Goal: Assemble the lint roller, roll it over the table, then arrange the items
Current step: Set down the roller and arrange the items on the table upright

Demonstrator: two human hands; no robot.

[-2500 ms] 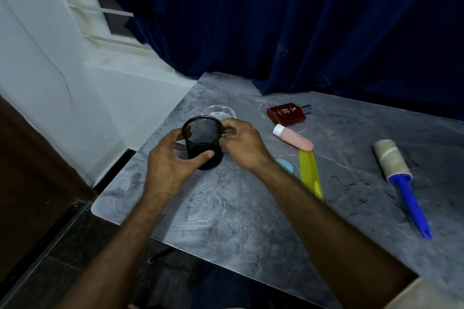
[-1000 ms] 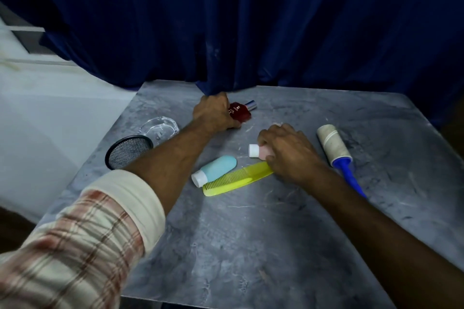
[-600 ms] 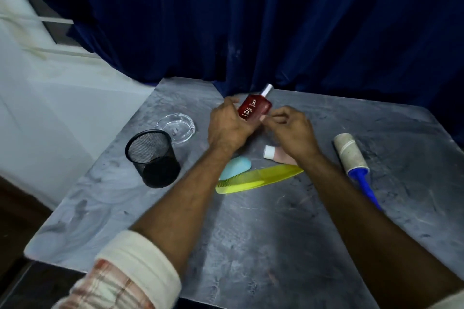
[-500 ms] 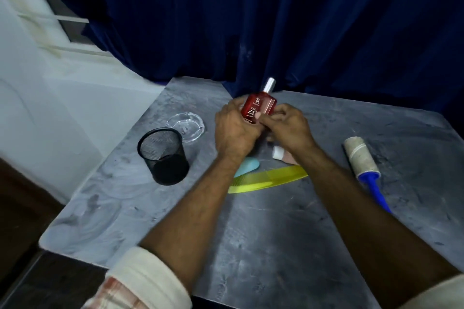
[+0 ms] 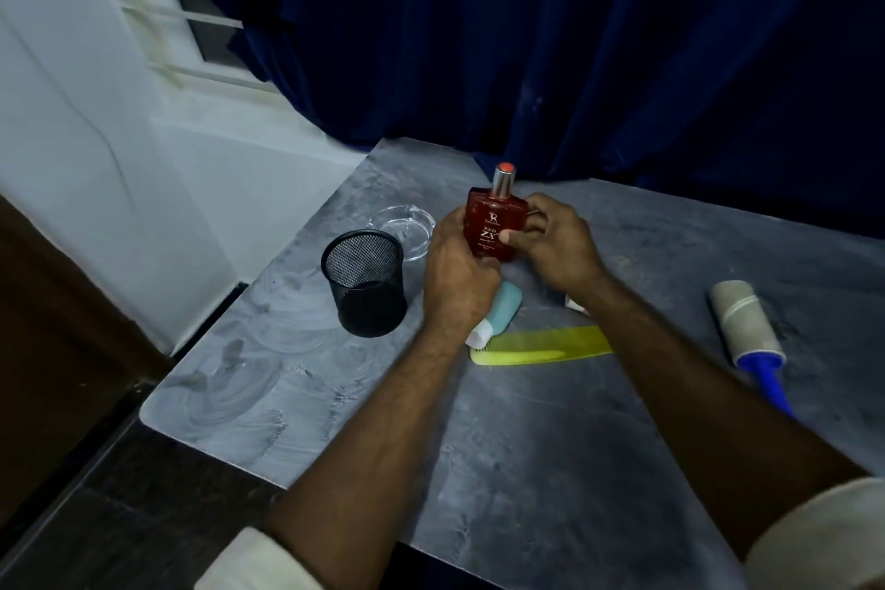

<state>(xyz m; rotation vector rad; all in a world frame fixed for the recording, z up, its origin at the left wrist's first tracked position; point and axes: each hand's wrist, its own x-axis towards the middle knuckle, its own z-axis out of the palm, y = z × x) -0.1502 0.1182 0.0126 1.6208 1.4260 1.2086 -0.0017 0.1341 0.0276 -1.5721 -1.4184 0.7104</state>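
A red perfume bottle (image 5: 493, 225) with a silver neck stands upright near the back of the grey table (image 5: 527, 446). My left hand (image 5: 455, 273) grips its left side and my right hand (image 5: 555, 244) grips its right side, thumb across the label. The assembled lint roller (image 5: 747, 331), pale roll on a blue handle, lies on the table at the right, apart from both hands. A black mesh cup (image 5: 366, 283) stands upright left of my hands.
A clear glass dish (image 5: 407, 225) sits behind the mesh cup. A light blue tube (image 5: 500, 316) and a yellow comb (image 5: 541, 347) lie under my forearms; a pink tube is mostly hidden. Dark blue curtain hangs behind; the table's left edge drops to the floor.
Both hands left the mesh cup standing at the left, picked the red bottle up from lying flat, and now hold it upright between them.
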